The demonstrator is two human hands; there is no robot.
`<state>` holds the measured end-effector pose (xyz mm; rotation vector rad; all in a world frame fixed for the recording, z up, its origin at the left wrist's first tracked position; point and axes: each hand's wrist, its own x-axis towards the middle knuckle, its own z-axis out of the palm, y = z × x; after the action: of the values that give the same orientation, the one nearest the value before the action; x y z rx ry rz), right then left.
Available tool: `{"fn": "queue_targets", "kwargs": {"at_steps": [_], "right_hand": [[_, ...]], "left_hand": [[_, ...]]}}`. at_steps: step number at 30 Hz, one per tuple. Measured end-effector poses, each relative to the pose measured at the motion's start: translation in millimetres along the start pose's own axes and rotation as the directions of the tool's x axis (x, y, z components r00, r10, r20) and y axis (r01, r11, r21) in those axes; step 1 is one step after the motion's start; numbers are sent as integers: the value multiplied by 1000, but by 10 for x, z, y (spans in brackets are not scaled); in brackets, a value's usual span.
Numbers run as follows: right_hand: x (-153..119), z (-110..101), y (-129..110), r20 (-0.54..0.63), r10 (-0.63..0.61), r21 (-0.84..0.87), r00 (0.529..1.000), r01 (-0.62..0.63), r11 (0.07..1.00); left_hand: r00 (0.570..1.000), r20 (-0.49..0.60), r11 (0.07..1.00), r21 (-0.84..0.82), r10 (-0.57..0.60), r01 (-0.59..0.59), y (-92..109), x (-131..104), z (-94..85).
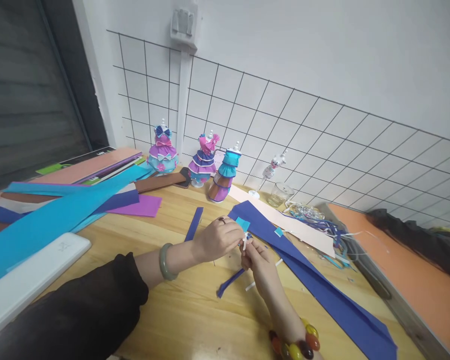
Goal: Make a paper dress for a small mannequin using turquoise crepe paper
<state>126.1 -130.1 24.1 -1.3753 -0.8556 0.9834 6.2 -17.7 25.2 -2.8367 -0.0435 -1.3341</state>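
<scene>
Near the table's middle, my left hand (218,239) and my right hand (257,256) meet, their fingers pinched around a small white piece (245,241) with a bit of dark blue at its top. A light blue square (242,224) shows just behind the fingertips; whether it is held is unclear. Beneath and beside my right hand lie a narrow dark blue strip (229,283) and a thin white strip (250,286). A long dark blue sheet (315,275) runs to the right, with a small light blue piece (278,232) on it.
Three dressed miniature forms (202,162) and a barer white one (273,167) stand along the wall grid. A glass jar (280,194) and tangled scraps (315,217) lie at the back right. Coloured sheets (71,205) and a white device (41,280) are at the left.
</scene>
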Motion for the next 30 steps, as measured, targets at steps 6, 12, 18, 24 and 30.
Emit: {"fn": "queue_targets", "kwargs": {"at_steps": [6,12,18,24,30], "right_hand": [[-14,-11,-24,-23,-23,-31,999,22,999],[5,-29,-15,-54,-57,-43,997,55,998],[38,-101,-4,-7,-111,-147,994,109,983],[29,-119,3,37,-212,-275,977,214,937],[-1,-95,-17,53,-291,-339,955,291,895]], "left_hand": [[995,32,993,67,95,-97,14,0,-27],[984,49,972,158,169,-174,71,25,-58],[997,75,998,-61,-8,13,57,15,-23],[812,257,662,-477,-524,578,37,152,-133],[698,583,351,-605,-416,715,-152,98,-75]]}}
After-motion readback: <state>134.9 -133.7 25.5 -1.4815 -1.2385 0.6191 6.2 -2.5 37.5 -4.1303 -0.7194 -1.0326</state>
